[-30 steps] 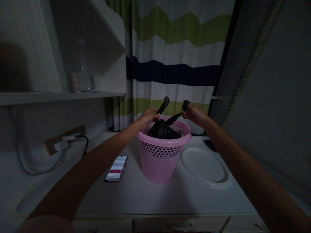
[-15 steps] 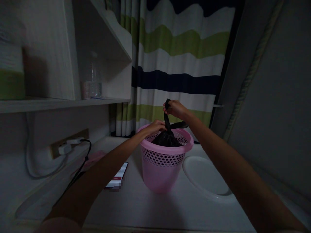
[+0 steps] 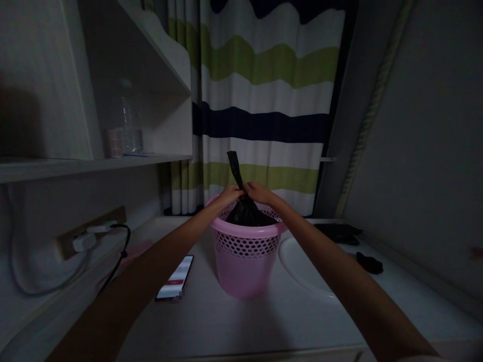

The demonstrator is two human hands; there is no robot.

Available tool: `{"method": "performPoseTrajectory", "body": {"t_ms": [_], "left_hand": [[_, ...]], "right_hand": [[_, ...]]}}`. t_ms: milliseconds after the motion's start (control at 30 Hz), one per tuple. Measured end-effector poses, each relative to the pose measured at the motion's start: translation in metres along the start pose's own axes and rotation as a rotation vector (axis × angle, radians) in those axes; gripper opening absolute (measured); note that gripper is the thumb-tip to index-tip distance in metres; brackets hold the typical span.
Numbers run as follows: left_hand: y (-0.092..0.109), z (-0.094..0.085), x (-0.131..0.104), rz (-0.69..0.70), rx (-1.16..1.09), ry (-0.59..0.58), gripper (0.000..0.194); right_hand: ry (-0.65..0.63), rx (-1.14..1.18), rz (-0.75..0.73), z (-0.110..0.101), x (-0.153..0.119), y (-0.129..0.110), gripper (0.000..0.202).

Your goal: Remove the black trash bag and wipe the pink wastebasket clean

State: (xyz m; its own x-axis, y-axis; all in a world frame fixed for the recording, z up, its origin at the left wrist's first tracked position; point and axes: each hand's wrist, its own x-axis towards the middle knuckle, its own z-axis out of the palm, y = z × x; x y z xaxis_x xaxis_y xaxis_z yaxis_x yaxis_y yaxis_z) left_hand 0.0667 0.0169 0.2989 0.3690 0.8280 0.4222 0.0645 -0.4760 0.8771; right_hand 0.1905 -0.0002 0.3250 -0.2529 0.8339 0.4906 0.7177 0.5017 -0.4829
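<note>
A pink plastic bin (image 3: 245, 269) with a perforated band stands upright on the white desktop. Inside it sits a black plastic bag (image 3: 247, 215), gathered at the neck, its loose end sticking up above the rim. My left hand (image 3: 231, 194) is closed at the bag's neck from the left. Right beside it, my right hand (image 3: 257, 192) pinches the same gathered neck from the other side. The fingertips of both hands nearly meet, and they partly hide the twisted plastic.
A round white lid (image 3: 302, 271) lies right of the bin, with black plastic pieces (image 3: 337, 233) behind it. A lit phone (image 3: 175, 279) lies on the left, near plugged-in chargers (image 3: 85, 241). A shelf (image 3: 151, 160) holding a clear bottle (image 3: 131, 120) juts out upper left.
My right hand has come down and left from the raised strand to the bag's neck, meeting my left hand. The loose end now points up freely. The view has shifted right.
</note>
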Motion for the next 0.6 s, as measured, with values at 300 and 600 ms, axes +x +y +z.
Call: {"method": "performPoseTrajectory", "body": {"t_ms": [300,600], "left_hand": [[0.002,0.007,-0.001,0.006,-0.258,0.16,0.021],[-0.01,0.0,0.006,0.061,-0.019,0.116,0.01]], "right_hand": [[0.009,-0.609,-0.066,0.008,-0.03,-0.006,0.029],[0.087,-0.572,-0.156,0.013,-0.039,0.001,0.032]]}}
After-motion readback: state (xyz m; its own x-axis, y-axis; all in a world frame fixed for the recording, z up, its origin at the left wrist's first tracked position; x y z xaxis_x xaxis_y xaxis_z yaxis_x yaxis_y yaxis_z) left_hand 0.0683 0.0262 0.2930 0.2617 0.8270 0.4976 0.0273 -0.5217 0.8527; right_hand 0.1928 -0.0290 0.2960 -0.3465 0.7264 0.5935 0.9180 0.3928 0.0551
